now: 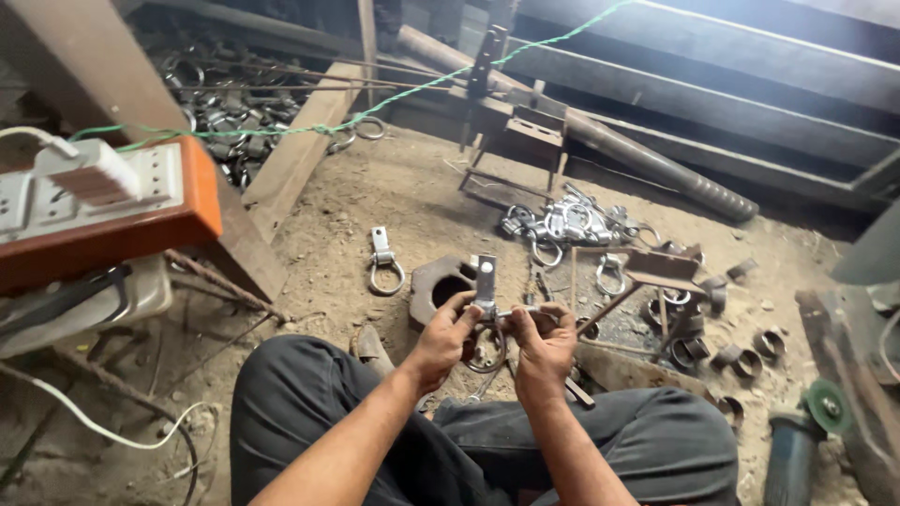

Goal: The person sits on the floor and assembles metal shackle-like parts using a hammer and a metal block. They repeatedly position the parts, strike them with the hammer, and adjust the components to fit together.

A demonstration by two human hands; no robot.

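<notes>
Two bare hands meet over the lap of a person sitting cross-legged on a dusty floor (375, 201). Left hand (442, 339) is closed on a small metal bracket (485, 281), a flat strip with a hole in it that stands upright above the fingers. Right hand (544, 349) is closed around a thin metal pin (516, 313) that lies level and meets the bracket's lower end. A metal ring (486, 354) hangs below the bracket, between the two hands.

Just behind the hands lies a rusty plate with a round hole (437, 284). Left of it, apart on the dirt, lies a finished strap-and-ring piece (383, 261). Farther back sits a shiny heap of similar pieces (572, 225). To the right stands a small rusty frame stand (647, 281), with short ring-shaped offcuts (745, 359) scattered near it. An angle grinder with a green disc (808, 433) lies at the lower right.

At the left edge, an orange-and-white power strip (112, 201) with a white plug sits raised above the floor, and a green cord (375, 111) runs across the back of the scene. A thick steel bar (647, 159) lies slantwise beyond the heap.
</notes>
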